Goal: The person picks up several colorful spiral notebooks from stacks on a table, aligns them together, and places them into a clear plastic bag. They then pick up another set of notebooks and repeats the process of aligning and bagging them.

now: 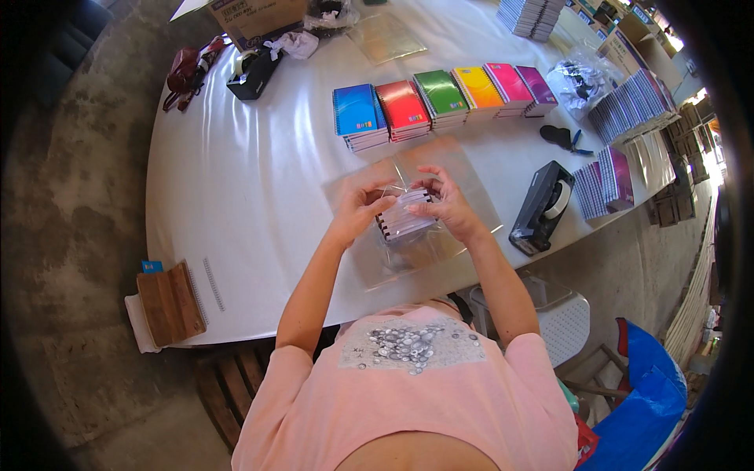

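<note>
My left hand (357, 208) and my right hand (448, 206) both grip a small stack of spiral notebooks (402, 218) wrapped in a clear plastic bag (416, 251), held just above the white table (236, 196). The fingers pinch the bag's top over the stack. More clear plastic sheets (463, 177) lie flat under and behind the hands. Beyond them stands a row of notebook stacks: blue (357, 114), red (402, 108), green (441, 96), yellow (477, 88), pink (509, 85) and purple (536, 85).
A black tape dispenser (542, 208) sits right of my hands, another (253, 72) at the far left by a cardboard box (255, 16). Scissors (567, 138), more notebook stacks (628, 106) and a brown notebook (169, 302) lie on the table. A white chair (569, 322) stands to the right.
</note>
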Demonstrator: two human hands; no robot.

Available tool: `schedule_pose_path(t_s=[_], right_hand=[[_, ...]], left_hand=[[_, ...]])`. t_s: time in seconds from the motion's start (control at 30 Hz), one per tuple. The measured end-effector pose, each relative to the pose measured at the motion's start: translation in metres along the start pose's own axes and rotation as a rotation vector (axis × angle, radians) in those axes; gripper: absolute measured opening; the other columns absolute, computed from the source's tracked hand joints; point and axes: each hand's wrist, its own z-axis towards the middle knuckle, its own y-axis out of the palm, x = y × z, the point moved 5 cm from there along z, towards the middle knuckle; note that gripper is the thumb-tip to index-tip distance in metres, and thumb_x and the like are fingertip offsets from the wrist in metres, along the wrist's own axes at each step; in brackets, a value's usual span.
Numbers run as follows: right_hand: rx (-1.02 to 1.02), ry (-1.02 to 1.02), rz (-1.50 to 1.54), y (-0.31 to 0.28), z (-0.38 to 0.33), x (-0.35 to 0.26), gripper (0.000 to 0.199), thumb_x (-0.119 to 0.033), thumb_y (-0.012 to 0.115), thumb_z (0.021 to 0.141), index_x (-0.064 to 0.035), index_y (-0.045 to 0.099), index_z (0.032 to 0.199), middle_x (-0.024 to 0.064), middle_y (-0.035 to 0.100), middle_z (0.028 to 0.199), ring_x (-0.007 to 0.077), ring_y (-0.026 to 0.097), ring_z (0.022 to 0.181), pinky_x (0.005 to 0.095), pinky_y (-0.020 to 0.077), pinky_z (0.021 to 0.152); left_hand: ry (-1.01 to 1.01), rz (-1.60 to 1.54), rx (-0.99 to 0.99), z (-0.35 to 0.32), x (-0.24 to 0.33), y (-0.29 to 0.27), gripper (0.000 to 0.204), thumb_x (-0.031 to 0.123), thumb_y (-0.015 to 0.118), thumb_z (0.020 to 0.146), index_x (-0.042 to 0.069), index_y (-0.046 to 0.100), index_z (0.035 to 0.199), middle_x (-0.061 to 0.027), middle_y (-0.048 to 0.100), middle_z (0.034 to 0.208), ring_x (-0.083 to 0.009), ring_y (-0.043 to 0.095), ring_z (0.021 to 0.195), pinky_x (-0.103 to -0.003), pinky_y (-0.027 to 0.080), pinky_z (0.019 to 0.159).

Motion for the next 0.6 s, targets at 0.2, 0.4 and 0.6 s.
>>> schedule_pose_path(t_s=[0.2, 0.4, 0.6], right_hand=[[-0.157, 0.043, -0.168, -0.001, 0.010, -0.005, 0.060, -0.015, 0.079, 0.064, -0.0059, 0.052, 0.118, 0.0042, 0.058, 0.101, 0.0144, 0.052, 0.096, 0.0285, 0.0410, 0.086], [-0.147, 0.157, -0.262, -0.001, 0.008, -0.007, 0.030, -0.020, 0.076, 0.067, -0.0052, 0.068, 0.092, 0.0018, 0.061, 0.086, 0.0120, 0.054, 0.084, 0.0271, 0.0418, 0.079], [-0.009, -0.001, -0.417, 0.006, 0.000, -0.020, 0.015, -0.015, 0.073, 0.071, -0.0059, 0.070, 0.082, 0.0049, 0.064, 0.084, 0.0135, 0.056, 0.087, 0.0283, 0.0421, 0.076]], left_hand=[[0.013, 0.266, -0.335, 0.025, 0.036, 0.012, 0.028, 0.004, 0.057, 0.081, 0.002, 0.062, 0.108, -0.0102, 0.067, 0.100, -0.0178, 0.063, 0.092, -0.026, 0.045, 0.080], [0.244, 0.093, 0.100, 0.012, 0.021, -0.002, 0.021, 0.006, 0.061, 0.081, 0.002, 0.067, 0.100, -0.0083, 0.068, 0.091, -0.0185, 0.066, 0.075, -0.026, 0.046, 0.073], [-0.106, 0.450, 0.004, -0.011, 0.001, 0.014, 0.028, 0.005, 0.072, 0.071, 0.006, 0.069, 0.099, -0.0033, 0.068, 0.090, -0.0212, 0.056, 0.103, -0.032, 0.044, 0.082]])
